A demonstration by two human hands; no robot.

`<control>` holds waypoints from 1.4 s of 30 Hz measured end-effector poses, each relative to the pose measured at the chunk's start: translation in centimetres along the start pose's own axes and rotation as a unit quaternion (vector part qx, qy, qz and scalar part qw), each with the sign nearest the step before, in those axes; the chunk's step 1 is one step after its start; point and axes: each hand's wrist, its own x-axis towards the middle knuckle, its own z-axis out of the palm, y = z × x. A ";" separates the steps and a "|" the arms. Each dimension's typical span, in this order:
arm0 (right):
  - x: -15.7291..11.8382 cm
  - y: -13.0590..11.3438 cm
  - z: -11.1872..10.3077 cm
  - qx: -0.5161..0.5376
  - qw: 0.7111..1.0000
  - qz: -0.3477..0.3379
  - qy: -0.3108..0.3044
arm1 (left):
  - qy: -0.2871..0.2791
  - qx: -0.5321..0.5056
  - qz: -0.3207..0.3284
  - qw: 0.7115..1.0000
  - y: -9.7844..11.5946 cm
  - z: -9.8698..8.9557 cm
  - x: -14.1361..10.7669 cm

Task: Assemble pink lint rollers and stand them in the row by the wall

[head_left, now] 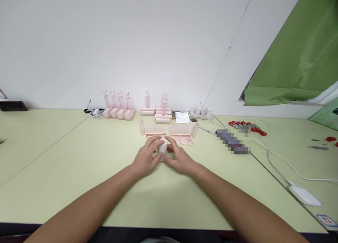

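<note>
A white roll [162, 148], which looks like a lint roller's paper roll, stands upright on the table between my hands. My left hand [148, 156] curls round its left side with fingers and thumb on it. From the other side my right hand [180, 158] grips it, fingertips near the top and thumb low down. Just behind lie two open pink holders [181, 136] with clear covers [180, 129]. Pink round caps [184, 142] lie near the right one. One translucent pink handle [142, 127] stands at the left, another [195, 129] leans at the right.
Assembled pink lint rollers [121, 113] stand along the wall, with more [163, 118] at the centre. A white paper [182, 117], a power strip with chargers [202, 113], a blurred-out object [232, 141], red-ended tools [241, 125] and a white cable [285, 167] are towards the right.
</note>
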 end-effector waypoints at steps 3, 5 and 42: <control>0.0 0.0 0.0 0.013 1.000 0.012 0.008 | -0.021 -0.003 0.019 1.000 0.0 0.2 -0.2; 0.1 0.1 0.1 0.018 1.000 0.015 0.013 | -0.013 -0.009 0.020 1.000 -0.1 0.4 -0.3; 0.4 1.7 -1.2 0.031 0.987 -0.026 0.155 | 0.032 0.188 -0.316 0.929 -3.9 -3.8 2.8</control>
